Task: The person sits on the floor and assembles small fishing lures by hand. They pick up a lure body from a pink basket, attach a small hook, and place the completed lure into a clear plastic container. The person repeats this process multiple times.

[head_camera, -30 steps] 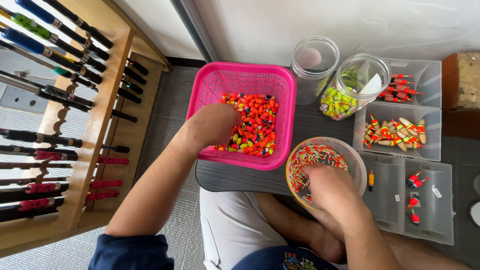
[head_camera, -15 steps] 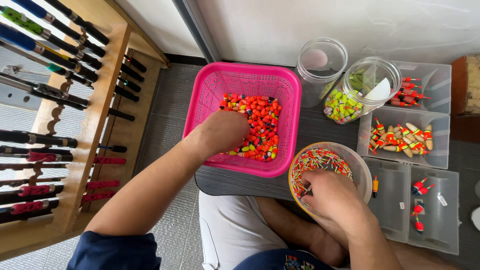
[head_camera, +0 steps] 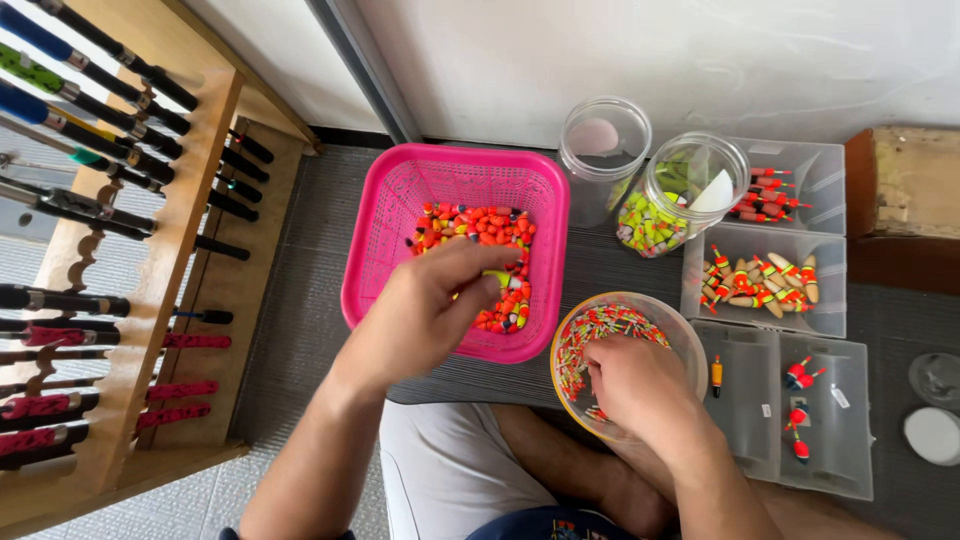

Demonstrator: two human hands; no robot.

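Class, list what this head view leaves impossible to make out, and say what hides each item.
- Right hand fingertips: buried in the bowl, so any grip is hidden.
- Left hand: its own fingers cover what it pinches in the pink basket.
- Rod rack: rods cut off by the left edge.

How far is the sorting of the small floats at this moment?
Done: one jar holds yellow-green floats, and the trays hold sorted floats. In hand: the left hand picks in the pink basket, the right hand reaches into the round bowl. Left: many orange floats in the basket; the second jar looks nearly empty.
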